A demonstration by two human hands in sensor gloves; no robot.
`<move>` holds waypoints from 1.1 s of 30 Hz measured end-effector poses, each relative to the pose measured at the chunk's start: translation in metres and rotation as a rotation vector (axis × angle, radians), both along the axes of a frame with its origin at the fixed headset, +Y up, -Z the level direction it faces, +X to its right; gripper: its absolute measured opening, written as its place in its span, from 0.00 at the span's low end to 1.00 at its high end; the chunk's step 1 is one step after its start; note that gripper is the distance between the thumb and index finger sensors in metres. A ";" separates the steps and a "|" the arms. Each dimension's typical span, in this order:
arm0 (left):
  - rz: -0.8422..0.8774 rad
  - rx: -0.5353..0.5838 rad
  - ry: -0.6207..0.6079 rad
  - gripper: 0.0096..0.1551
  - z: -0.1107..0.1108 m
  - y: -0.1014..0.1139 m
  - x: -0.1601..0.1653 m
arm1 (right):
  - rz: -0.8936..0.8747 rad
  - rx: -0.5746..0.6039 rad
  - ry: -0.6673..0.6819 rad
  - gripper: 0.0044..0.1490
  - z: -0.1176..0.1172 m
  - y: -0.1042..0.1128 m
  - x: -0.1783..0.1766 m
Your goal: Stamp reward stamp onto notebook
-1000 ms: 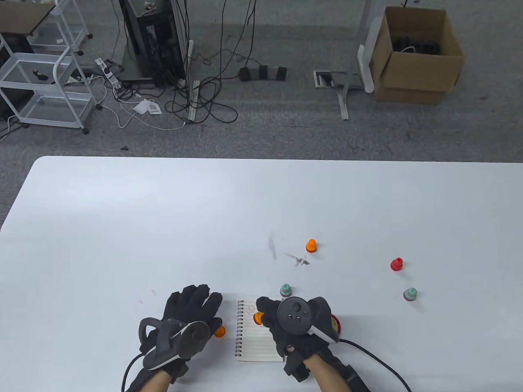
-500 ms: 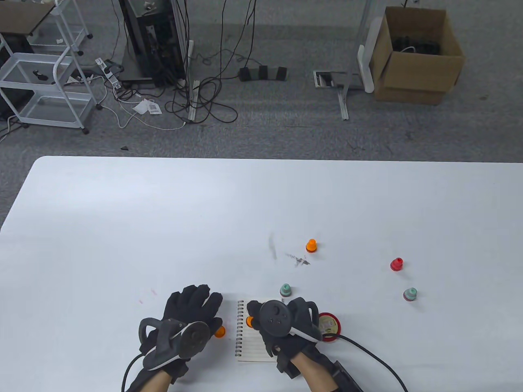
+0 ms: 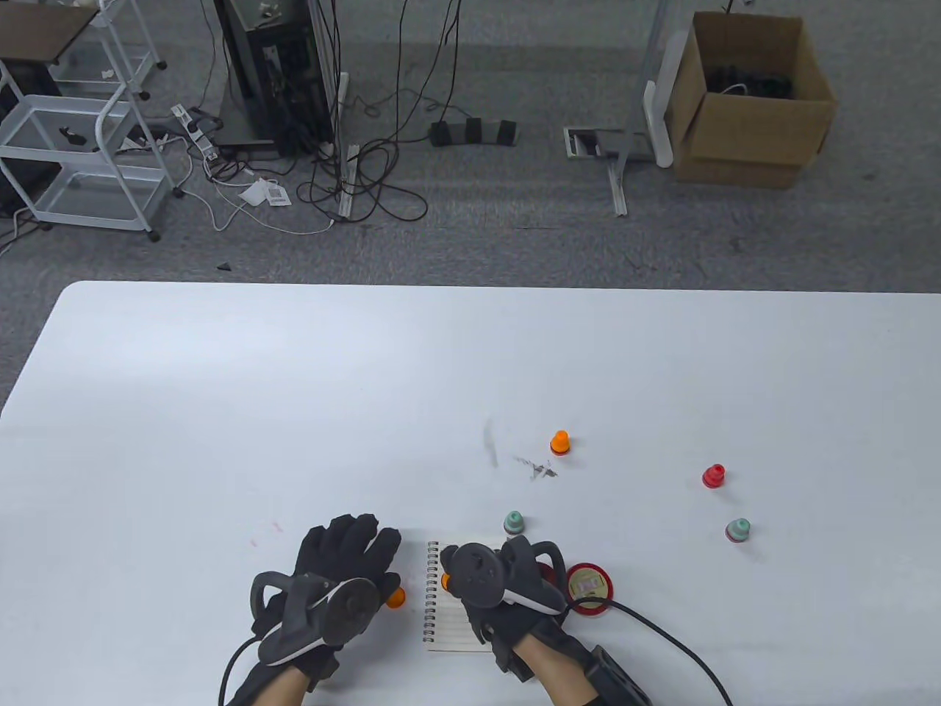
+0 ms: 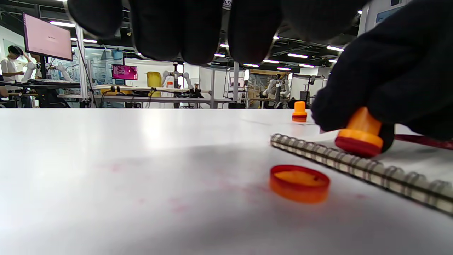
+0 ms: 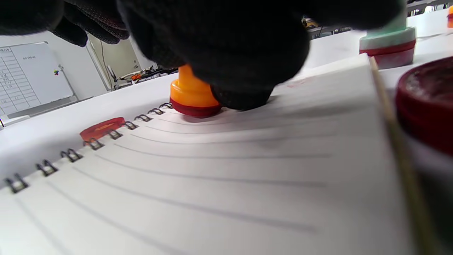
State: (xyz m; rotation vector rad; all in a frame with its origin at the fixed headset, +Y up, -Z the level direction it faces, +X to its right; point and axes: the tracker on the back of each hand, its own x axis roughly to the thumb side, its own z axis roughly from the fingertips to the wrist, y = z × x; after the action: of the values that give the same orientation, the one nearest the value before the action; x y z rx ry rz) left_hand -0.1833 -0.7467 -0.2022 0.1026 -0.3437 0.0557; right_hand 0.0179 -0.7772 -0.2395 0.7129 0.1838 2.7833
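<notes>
A small spiral notebook (image 3: pixel 447 621) lies open near the table's front edge; its lined page fills the right wrist view (image 5: pixel 230 177). My right hand (image 3: pixel 470 581) grips an orange stamp (image 3: pixel 446 581) with a red base and holds it down on the page close to the spiral (image 5: pixel 193 95). The left wrist view shows the stamp slightly tilted (image 4: pixel 359 134). My left hand (image 3: pixel 345 551) rests open on the table left of the notebook, holding nothing. The stamp's orange cap (image 3: pixel 397 597) lies between that hand and the spiral (image 4: pixel 299 183).
A round red ink pad (image 3: pixel 588 588) sits just right of the notebook, under my right wrist. A teal stamp (image 3: pixel 514 523) stands just behind the notebook. Further off stand an orange stamp (image 3: pixel 559 442), a red one (image 3: pixel 713 476) and another teal one (image 3: pixel 737 529).
My right hand has carried the orange stamp leftward across the page toward the spiral and lowered it, uncovering the ink pad. My left hand and the cap have not moved.
</notes>
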 end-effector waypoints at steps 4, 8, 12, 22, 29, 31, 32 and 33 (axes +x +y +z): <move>-0.001 0.000 0.000 0.36 0.000 0.000 0.000 | -0.002 -0.010 -0.006 0.32 0.000 0.000 -0.001; 0.004 -0.003 -0.001 0.36 0.000 0.001 -0.001 | 0.005 -0.021 -0.015 0.32 0.001 0.001 -0.003; 0.007 -0.003 -0.001 0.36 0.000 0.001 -0.001 | 0.023 -0.033 -0.010 0.32 0.002 0.001 -0.009; 0.009 -0.006 -0.008 0.36 0.000 0.002 -0.002 | 0.206 -0.097 -0.009 0.31 -0.006 0.009 -0.033; 0.010 -0.001 -0.010 0.36 0.001 0.002 -0.002 | 0.235 -0.292 -0.027 0.31 -0.024 0.011 -0.037; 0.011 -0.002 -0.010 0.35 0.001 0.003 -0.002 | 0.240 -0.320 -0.034 0.31 -0.027 0.011 -0.038; 0.011 -0.002 -0.010 0.36 0.001 0.002 -0.002 | 0.243 -0.327 -0.035 0.31 -0.028 0.011 -0.038; 0.012 -0.005 -0.011 0.36 0.001 0.002 -0.002 | 0.249 -0.334 -0.037 0.31 -0.028 0.011 -0.038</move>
State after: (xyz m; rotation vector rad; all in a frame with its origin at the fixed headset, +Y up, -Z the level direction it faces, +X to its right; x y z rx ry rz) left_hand -0.1856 -0.7443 -0.2012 0.0997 -0.3535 0.0686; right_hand -0.0205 -0.7666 -0.2678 0.5868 0.7573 2.8835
